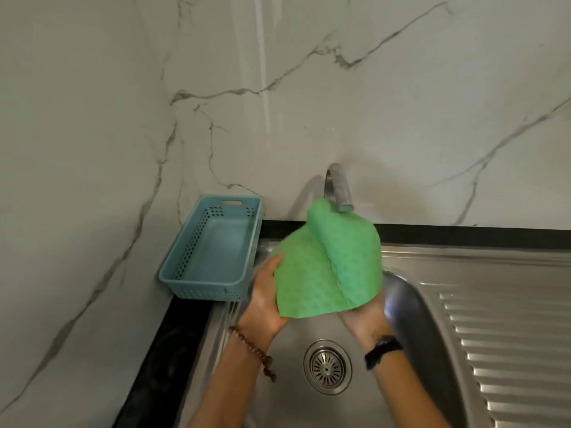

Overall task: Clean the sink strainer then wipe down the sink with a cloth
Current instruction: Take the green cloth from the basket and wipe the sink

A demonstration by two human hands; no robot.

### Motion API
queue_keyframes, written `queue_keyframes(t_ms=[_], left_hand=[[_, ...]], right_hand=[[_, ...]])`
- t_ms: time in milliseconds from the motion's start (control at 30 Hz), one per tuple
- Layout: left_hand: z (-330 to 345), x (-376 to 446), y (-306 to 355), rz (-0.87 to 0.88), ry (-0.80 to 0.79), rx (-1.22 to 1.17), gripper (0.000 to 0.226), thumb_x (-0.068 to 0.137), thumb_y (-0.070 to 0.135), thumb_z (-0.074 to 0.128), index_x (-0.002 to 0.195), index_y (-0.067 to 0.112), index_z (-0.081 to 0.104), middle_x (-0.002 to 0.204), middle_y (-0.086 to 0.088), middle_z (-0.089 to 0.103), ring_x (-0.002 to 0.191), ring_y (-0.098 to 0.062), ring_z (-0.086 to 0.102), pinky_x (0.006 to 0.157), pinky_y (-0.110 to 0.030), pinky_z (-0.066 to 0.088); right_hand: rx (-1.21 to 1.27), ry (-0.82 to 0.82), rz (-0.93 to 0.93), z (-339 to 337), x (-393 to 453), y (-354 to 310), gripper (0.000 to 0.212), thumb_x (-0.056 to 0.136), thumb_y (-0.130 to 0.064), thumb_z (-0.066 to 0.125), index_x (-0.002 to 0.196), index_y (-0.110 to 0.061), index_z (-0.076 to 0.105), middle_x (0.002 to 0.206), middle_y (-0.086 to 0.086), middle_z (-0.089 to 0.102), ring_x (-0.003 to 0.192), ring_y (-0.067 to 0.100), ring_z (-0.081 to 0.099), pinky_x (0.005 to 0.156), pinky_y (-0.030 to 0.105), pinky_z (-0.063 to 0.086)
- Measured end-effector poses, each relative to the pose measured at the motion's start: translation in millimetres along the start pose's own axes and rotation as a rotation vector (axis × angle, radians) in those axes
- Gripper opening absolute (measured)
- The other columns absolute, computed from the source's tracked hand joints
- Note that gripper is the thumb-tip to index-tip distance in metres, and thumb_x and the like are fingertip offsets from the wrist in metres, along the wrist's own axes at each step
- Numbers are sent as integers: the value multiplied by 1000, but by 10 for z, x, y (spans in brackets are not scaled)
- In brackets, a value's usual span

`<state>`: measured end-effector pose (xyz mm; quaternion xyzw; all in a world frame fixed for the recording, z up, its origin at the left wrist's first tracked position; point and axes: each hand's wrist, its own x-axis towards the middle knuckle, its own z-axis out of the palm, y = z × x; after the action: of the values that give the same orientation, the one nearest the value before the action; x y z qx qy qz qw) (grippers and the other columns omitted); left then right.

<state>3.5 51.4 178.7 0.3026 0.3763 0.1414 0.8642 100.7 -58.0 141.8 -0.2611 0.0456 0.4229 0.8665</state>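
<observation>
The green textured cloth (324, 267) is spread between your hands above the steel sink (401, 304), just under the metal tap (338, 189), probably for wetting. Left hand (265, 301) fingers grip its edge; right hand (364, 316) fingers are hidden behind it, seemingly holding. The round metal strainer (327, 367) sits in the drain below your fingers.

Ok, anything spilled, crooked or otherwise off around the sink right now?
Nothing stands out. The strainer sits flush in the drain, the blue basket stands level and empty in the corner, and both hands, left hand and right hand, hold the green cloth under the tap.
</observation>
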Motion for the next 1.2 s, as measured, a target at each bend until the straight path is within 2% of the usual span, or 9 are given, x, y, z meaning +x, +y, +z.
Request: queue_keyframes(t_ms=[133, 300, 400, 500, 733, 833, 933, 1100, 1200], left_hand=[[-129, 158, -180, -21, 118, 464, 21, 95, 17, 41, 95, 9, 61, 73, -9, 65, 61, -20, 64, 51, -21, 51], [-549, 297, -60, 887, 534, 1563, 12, 83, 13, 62, 92, 6, 64, 96, -14, 63, 90, -29, 61, 74, -33, 48], [-695, 340, 49, 900, 735, 1902, 48, 73, 28, 74, 112, 3, 62, 115, -18, 63, 114, -37, 56, 96, -48, 44], [-888, 395, 162, 559, 682, 1922, 35, 86, 39, 56, 111, 16, 63, 112, -9, 67, 124, -27, 49, 116, -49, 11], [-815, 296, 378, 794, 681, 1722, 24, 76, 25, 72, 90, 4, 73, 72, -16, 72, 74, -31, 67, 95, -44, 41], [-770, 231, 482, 823, 641, 1654, 27, 76, 28, 73, 90, 5, 72, 73, -17, 71, 73, -31, 66, 83, -41, 47], [-770, 218, 550, 825, 612, 1609, 29, 78, 31, 71, 91, 6, 72, 79, -16, 72, 77, -29, 66, 79, -44, 51], [-766, 217, 552, 871, 589, 1579, 28, 78, 30, 71, 89, 4, 72, 79, -16, 72, 75, -29, 66, 78, -47, 51], [-749, 209, 564, 867, 591, 1560, 28, 78, 31, 71, 90, 6, 72, 79, -15, 73, 76, -28, 67, 80, -45, 51]], right_hand=[[115, 109, 126, -252, 17, 272, 54, 94, -45, 35, 90, -6, 72, 91, 16, 73, 79, 33, 71, 62, 49, 59], [146, 182, 118, -393, 154, 263, 62, 91, -54, 37, 70, -11, 76, 76, 9, 74, 66, 27, 72, 61, 46, 58], [123, 256, 152, -417, 262, 367, 52, 89, -57, 37, 82, -16, 69, 76, 5, 73, 68, 24, 69, 63, 42, 58], [19, 305, 153, -397, 417, 486, 44, 92, -52, 36, 89, -16, 61, 82, 3, 68, 76, 23, 62, 71, 36, 54], [-680, 220, 56, -90, 1019, 948, 44, 102, -22, 20, 143, -6, 25, 150, 14, 31, 135, 29, 33, 107, 35, 30], [-1419, -16, -83, 24, 1508, 1200, 55, 101, -38, 18, 149, -20, -3, 158, 7, -10, 146, 26, -10, 116, 50, -13], [-2204, -121, -241, -66, 1862, 1480, 78, 92, -55, 33, 147, -22, -10, 155, 7, -22, 141, 35, -23, 101, 61, -24], [-2219, -314, -408, -26, 1803, 1778, 69, 94, -45, 38, 149, -19, 6, 158, 11, 6, 145, 36, -5, 103, 66, -20], [-1678, -170, -233, -28, 1470, 1963, 69, 90, -21, 54, 146, -10, 15, 152, 21, 23, 141, 37, 23, 116, 57, 13]])
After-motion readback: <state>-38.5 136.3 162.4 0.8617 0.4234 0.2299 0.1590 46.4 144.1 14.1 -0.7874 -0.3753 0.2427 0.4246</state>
